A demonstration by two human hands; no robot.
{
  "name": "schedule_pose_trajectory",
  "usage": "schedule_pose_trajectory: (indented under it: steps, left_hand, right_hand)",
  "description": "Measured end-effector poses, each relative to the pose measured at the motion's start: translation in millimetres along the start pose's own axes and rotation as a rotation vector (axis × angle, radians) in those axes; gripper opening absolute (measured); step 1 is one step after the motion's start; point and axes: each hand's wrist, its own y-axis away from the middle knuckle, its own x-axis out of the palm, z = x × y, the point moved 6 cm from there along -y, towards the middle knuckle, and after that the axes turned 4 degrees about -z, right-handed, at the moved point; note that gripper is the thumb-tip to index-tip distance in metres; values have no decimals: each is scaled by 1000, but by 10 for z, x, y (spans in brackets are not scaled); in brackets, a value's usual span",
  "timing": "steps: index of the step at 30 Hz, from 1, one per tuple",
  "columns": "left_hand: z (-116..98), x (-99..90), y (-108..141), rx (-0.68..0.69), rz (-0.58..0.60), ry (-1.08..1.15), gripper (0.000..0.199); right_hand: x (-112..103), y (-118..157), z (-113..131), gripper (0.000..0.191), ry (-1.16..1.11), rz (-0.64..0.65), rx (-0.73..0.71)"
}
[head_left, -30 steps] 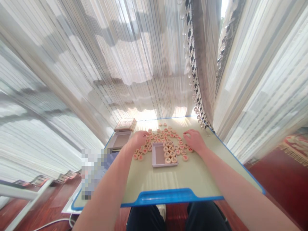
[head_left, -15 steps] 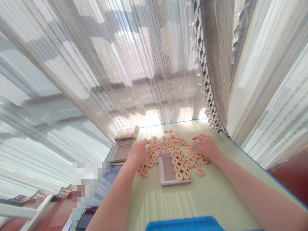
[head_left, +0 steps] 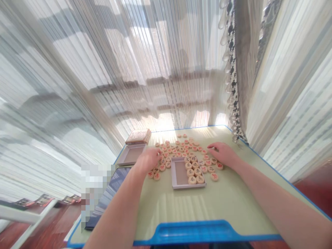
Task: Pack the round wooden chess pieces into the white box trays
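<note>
Many round wooden xiangqi pieces (head_left: 186, 151) with red or black characters lie spread over the table. Among them stands a shallow white box (head_left: 178, 173), its right part filled with two columns of black-marked pieces (head_left: 190, 172) and its left part bare. My left hand (head_left: 148, 159) is at the left edge of the spread, fingers curled down and closed at the pieces; whatever is between the fingertips is hidden. At the right edge my right hand (head_left: 224, 154) hovers low or rests beside the pieces, thumb and fingers apart, nothing in them.
A second shallow box (head_left: 132, 154) lies at the left, with a stack of flat boxes (head_left: 138, 136) behind it. A dark tablet-like slab (head_left: 111, 193) lies along the left edge. The green table (head_left: 220, 204) has a blue rim; striped curtains (head_left: 155, 69) hang behind.
The view has tilted down a little, showing more of the table's front rim. My left fingers have curled in towards the pieces. My right hand stays at about the same spot.
</note>
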Motion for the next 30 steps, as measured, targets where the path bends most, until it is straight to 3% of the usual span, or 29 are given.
schedule_pose_trajectory:
  steps: [5,10,14,23,27,30]
  left_hand:
    - [42,-36,31,2,-9,-6,30]
    - [116,-89,122,-44,101,-43,38]
    - [33,-93,141,19,141,22,44]
    - [-148,-24,72,140,-2,33,34]
    - [-87,-61,40,131,-79,94,34]
    - [10,-132,9,61,-229,62,35]
  right_hand:
    - [-73,40,51,31,72,72,13]
    - [-140,127,120,34,120,159,5]
    - [-151,178,193,33,70,220,9]
    - [-171,206,368,30,40,183,-52]
    - [-179,211,380,27,-2,166,-43]
    - [-178,212,374,28,0,162,-47]
